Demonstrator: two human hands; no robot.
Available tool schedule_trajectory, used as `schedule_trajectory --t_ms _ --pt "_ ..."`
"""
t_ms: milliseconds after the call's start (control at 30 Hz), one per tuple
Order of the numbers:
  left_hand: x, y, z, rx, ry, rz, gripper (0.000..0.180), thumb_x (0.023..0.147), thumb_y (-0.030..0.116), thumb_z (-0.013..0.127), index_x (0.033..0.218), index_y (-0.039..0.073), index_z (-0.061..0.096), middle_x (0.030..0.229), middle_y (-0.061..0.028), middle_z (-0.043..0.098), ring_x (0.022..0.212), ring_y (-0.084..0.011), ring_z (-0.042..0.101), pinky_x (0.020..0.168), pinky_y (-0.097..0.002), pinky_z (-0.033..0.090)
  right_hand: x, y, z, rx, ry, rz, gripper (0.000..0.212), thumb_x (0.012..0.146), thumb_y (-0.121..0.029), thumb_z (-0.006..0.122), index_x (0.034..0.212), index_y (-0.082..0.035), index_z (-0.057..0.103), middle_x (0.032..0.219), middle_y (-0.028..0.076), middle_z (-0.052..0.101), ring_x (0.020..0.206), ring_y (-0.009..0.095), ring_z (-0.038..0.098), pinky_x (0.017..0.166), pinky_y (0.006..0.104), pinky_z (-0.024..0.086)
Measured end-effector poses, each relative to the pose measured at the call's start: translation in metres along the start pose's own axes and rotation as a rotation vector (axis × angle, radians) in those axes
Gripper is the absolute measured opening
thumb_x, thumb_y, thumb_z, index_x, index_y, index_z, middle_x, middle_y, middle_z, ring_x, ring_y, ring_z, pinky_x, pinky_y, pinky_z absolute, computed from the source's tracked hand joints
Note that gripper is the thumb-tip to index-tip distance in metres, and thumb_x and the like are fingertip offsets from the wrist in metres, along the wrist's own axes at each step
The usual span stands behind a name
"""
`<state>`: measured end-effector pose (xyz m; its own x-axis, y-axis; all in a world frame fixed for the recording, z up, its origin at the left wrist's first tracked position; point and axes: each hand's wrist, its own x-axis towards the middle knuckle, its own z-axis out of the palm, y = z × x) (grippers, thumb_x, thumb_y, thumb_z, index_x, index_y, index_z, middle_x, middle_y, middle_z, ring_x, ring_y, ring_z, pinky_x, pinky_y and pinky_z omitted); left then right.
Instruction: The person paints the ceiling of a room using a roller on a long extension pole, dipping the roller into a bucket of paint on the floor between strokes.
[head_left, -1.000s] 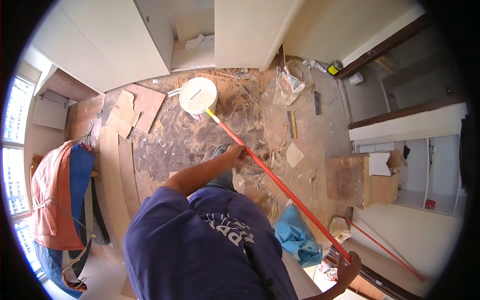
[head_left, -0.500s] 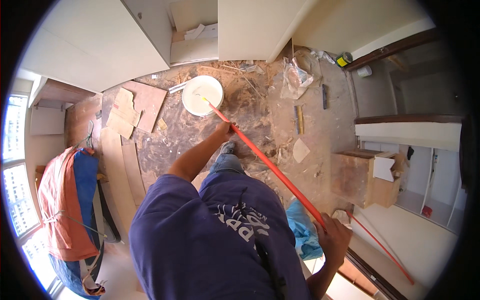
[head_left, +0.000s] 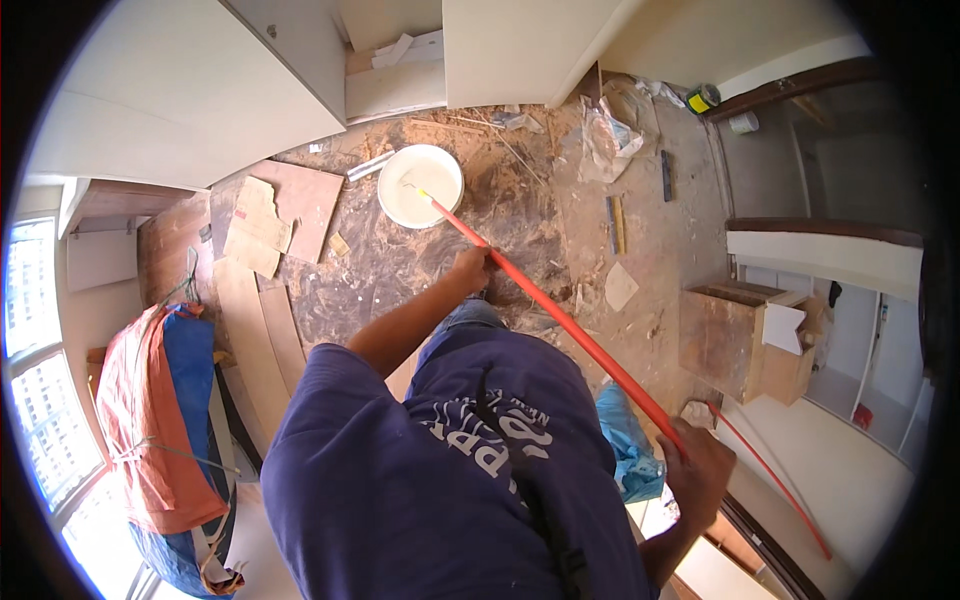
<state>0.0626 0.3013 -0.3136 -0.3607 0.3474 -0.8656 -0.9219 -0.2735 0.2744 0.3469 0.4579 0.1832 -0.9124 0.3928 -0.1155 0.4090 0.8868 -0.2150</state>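
The long red pole looks light, stiff and smooth, so a wide two-point hold suits it. The left hand is closed round it near the tip, the right hand farther back. Its pale tip dips into a white bucket on the littered floor

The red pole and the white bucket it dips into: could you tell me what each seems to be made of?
The red pole looks like painted metal or fibreglass: thin, straight, evenly glossy; which one is unclear. The white bucket looks like smooth moulded plastic, with a round, thin rim and white liquid inside. The left hand and right hand grip the pole.
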Motion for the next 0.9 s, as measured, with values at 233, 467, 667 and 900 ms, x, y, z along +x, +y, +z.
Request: schedule_trajectory --t_ms 233,467,667,900 --pt "-0.001 -0.001 -0.003 -0.002 -0.007 -0.106 0.011 0.098 0.006 0.053 0.104 -0.001 0.058 0.093 -0.0146 0.064 0.088 -0.0285 0.068 0.074 -0.0452 0.062 0.008 -0.007 0.000 -0.063 -0.045 -0.104 0.032 0.075 -0.015 0.082 0.103 -0.007 0.069 0.082 0.010 0.069 0.068 0.028 0.067 0.059 0.0380 0.051" --pt "0.007 0.018 -0.023 -0.063 -0.042 -0.072 0.011 0.098 0.008 0.051 0.101 0.000 0.058 0.090 -0.0130 0.064 0.083 -0.0272 0.066 0.081 -0.0482 0.059 0.023 -0.024 0.008 -0.034 -0.045 -0.073 0.030 0.074 -0.011 0.081 0.102 -0.008 0.071 0.082 0.011 0.069 0.069 0.029 0.067 0.060 0.0371 0.051" --pt "0.020 -0.011 -0.015 0.037 -0.038 -0.116 0.009 0.098 0.007 0.053 0.104 0.001 0.057 0.093 -0.0144 0.065 0.088 -0.0290 0.068 0.081 -0.0457 0.060 0.009 -0.013 -0.006 0.022 -0.056 -0.011 0.028 0.075 -0.010 0.080 0.102 -0.008 0.072 0.077 0.011 0.067 0.066 0.030 0.066 0.060 0.0371 0.051" --pt "0.034 0.016 -0.031 -0.048 -0.054 -0.144 0.015 0.096 0.001 0.048 0.110 -0.001 0.053 0.094 -0.0144 0.063 0.085 -0.0289 0.067 0.076 -0.0479 0.063 0.022 -0.036 0.014 -0.024 -0.008 -0.084 0.030 0.071 -0.007 0.083 0.099 -0.005 0.072 0.079 0.012 0.070 0.065 0.028 0.068 0.058 0.0352 0.051"
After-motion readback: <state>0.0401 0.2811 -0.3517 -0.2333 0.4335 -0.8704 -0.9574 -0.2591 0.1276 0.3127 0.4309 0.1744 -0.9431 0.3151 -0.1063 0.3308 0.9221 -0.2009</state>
